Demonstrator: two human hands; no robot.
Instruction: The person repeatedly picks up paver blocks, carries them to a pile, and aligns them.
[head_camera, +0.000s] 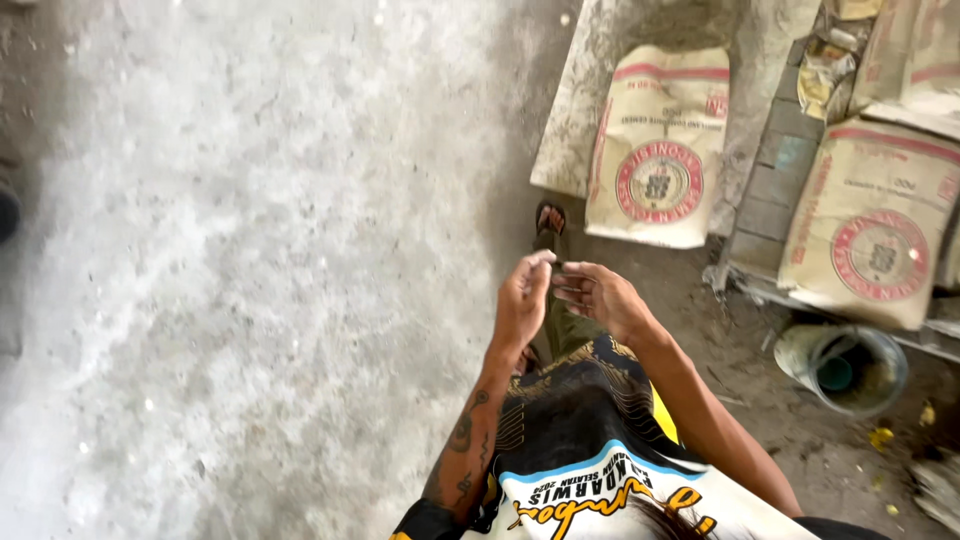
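Note:
My left hand (523, 298) and my right hand (598, 296) are raised together in front of my body, fingertips almost meeting above my sandalled foot (549, 222). The left fingers are pinched together; the right fingers are slightly curled with the palm showing. Whether a small thing sits between the fingertips I cannot tell. My printed shirt (590, 460) fills the lower middle of the view.
Pale, dusty concrete floor (250, 270) spreads to the left. Tan cement sacks (660, 145) lean at the upper right, another sack (872, 225) on stacked blocks beside it. A dirty bucket (845, 368) lies on the dirt at the right.

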